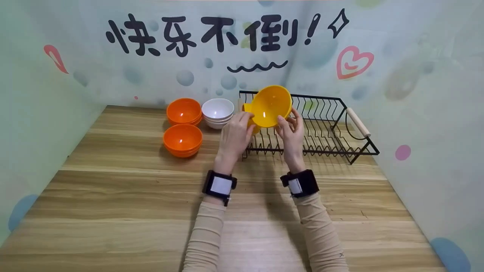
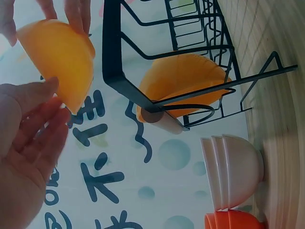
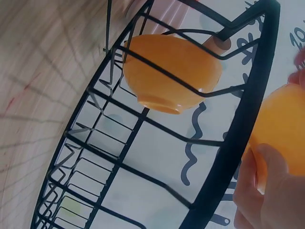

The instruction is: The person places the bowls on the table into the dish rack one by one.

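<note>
A yellow bowl is tilted above the left part of the black wire dish rack, its inside facing the head camera. My right hand grips its lower right side, the thumb at the rim and the fingers behind. At the lower left edge my left hand pinches it between thumb and fingers. A second yellow bowl stands on its side between the wires at the rack's left end. In the head view the held bowl and left hand hide most of it.
Left of the rack are a stack of white bowls and two stacks of orange bowls, one behind and one in front. A wooden handle tops the rack's right end. A printed cloth wall stands behind.
</note>
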{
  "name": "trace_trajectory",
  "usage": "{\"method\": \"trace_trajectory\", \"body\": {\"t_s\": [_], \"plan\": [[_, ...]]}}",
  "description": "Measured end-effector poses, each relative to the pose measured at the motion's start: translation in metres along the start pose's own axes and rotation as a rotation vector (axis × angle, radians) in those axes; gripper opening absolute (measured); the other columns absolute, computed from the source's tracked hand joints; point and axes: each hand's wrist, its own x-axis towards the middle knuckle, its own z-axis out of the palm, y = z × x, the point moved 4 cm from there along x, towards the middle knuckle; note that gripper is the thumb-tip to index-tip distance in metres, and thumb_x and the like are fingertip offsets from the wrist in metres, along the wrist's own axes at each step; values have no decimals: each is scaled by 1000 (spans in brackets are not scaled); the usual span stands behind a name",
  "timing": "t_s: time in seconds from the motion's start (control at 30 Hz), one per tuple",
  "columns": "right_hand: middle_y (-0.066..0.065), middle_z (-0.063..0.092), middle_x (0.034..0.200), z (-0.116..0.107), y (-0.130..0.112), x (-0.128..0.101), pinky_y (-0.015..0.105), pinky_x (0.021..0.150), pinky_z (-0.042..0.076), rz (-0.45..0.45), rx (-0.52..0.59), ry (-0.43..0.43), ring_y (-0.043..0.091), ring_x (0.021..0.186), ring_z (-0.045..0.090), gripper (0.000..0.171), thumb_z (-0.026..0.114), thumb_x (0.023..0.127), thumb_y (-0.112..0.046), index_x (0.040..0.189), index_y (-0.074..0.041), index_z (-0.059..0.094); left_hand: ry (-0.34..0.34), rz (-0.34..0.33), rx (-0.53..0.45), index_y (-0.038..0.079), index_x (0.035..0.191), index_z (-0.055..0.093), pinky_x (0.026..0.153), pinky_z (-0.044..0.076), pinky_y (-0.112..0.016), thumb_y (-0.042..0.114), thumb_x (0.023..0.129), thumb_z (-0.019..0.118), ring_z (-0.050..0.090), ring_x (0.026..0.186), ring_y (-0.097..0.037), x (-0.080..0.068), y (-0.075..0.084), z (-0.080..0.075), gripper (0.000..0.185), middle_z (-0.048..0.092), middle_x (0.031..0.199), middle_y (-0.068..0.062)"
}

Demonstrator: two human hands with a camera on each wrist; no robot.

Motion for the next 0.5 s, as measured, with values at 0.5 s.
{"method": "trace_trajectory", "body": {"t_s": [0.5], "plan": [[12,46,125,-1,0,0,31,101,47,-3,0,21,21,115,55,61,60,91,-21,144,-10,30,-231,-349,170,-3,103,60,69,55,-41,29,95,55,68,81,-32,-10,-19,21,34,67,90,-18]]}}
